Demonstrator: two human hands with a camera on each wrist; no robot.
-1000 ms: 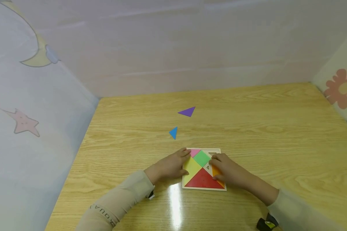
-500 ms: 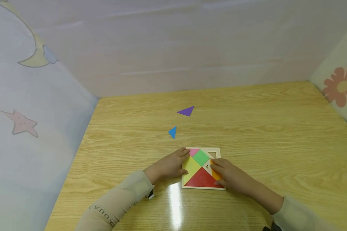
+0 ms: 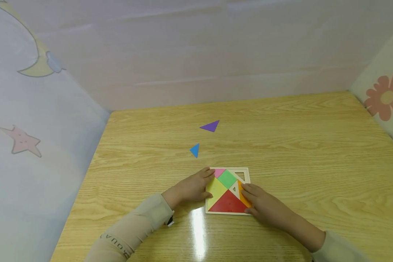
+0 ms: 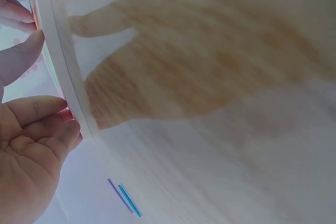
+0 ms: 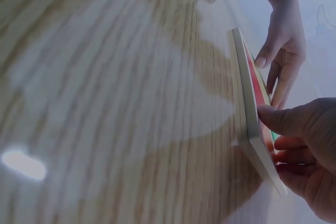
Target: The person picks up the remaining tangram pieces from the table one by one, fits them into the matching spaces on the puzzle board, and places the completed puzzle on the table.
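A square wooden tangram tray (image 3: 222,213) lies on the table with flat coloured pieces in it. They are a yellow triangle (image 3: 216,191), a red triangle (image 3: 228,203), a green square (image 3: 227,179), a pink piece (image 3: 219,171) and an orange piece (image 3: 245,195). My left hand (image 3: 193,186) rests over the tray's left side, thumb and fingers spread along the edge. At the right side, my right hand (image 3: 265,203) touches the orange piece with its fingertips, the thumb near the red triangle's corner. It partly hides the orange piece. Bare wood shows at the tray's upper right corner.
Beyond the tray, a small blue triangle (image 3: 195,150) and a larger purple triangle (image 3: 210,126) lie on the wooden table (image 3: 298,145). Printed cloth walls (image 3: 199,54) border the table at the back and sides.
My right hand has slid right and slightly toward me across the orange piece, uncovering more of it and the tray's upper right corner. The left hand has stayed put.
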